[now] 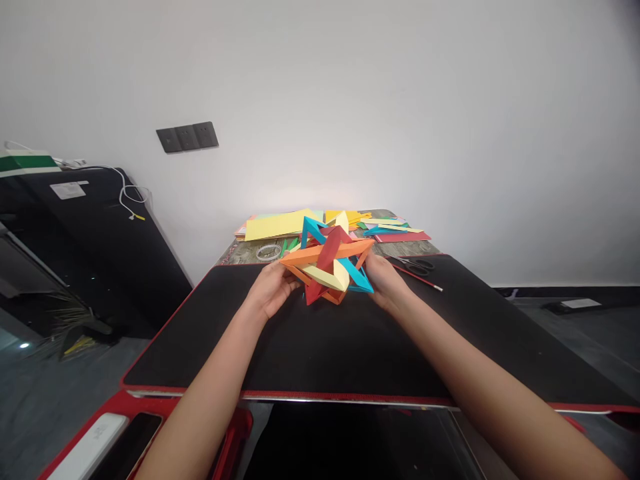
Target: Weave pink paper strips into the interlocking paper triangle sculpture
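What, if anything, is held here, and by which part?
A multicoloured folded-paper star, held at opposite outer sides between the left hand and right hand.

Paper star between hands, sheets behind

A hand could pass over the black mat between the forearms. The paper star bars the middle, paper sheets the far end; scissors and a pencil obstruct beside the right hand.
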Demonstrator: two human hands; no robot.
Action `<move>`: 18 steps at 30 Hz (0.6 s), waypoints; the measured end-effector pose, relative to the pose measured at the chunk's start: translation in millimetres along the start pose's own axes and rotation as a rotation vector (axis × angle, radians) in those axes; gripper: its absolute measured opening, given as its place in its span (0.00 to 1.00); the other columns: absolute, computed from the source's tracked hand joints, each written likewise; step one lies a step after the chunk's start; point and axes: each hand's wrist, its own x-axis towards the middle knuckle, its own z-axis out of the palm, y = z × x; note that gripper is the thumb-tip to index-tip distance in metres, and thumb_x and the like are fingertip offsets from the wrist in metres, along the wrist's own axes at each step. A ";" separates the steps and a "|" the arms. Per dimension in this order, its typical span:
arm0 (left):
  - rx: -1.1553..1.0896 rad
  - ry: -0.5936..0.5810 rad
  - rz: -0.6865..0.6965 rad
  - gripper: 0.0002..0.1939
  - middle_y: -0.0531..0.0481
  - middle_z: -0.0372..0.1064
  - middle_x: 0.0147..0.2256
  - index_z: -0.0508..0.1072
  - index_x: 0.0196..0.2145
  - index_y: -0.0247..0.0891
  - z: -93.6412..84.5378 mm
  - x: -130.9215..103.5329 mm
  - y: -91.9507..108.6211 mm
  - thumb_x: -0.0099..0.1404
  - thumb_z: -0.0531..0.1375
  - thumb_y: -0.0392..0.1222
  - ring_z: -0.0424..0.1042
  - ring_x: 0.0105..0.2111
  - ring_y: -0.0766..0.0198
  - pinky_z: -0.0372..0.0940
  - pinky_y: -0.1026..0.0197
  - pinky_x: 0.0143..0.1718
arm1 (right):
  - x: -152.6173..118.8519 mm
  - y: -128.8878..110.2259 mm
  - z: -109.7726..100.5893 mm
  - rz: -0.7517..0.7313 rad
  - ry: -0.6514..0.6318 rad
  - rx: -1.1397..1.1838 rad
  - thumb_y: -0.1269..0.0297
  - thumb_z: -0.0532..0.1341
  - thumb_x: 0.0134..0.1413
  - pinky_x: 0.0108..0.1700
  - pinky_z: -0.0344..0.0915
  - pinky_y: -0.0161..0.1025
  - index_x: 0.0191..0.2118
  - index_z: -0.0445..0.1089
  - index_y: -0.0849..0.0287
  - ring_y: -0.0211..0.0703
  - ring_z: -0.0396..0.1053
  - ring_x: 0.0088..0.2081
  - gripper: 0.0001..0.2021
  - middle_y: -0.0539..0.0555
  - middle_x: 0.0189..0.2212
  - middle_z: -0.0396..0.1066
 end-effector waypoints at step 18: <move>-0.133 0.092 0.276 0.09 0.47 0.76 0.31 0.78 0.31 0.31 8.5 -3.5 1.7 0.61 0.63 0.42 0.72 0.29 0.67 0.66 0.65 0.34 | -0.5 1.0 -2.3 0.105 -0.273 0.011 0.39 0.47 0.59 0.37 0.72 0.56 0.48 0.70 0.56 0.56 0.75 0.38 0.28 0.60 0.37 0.77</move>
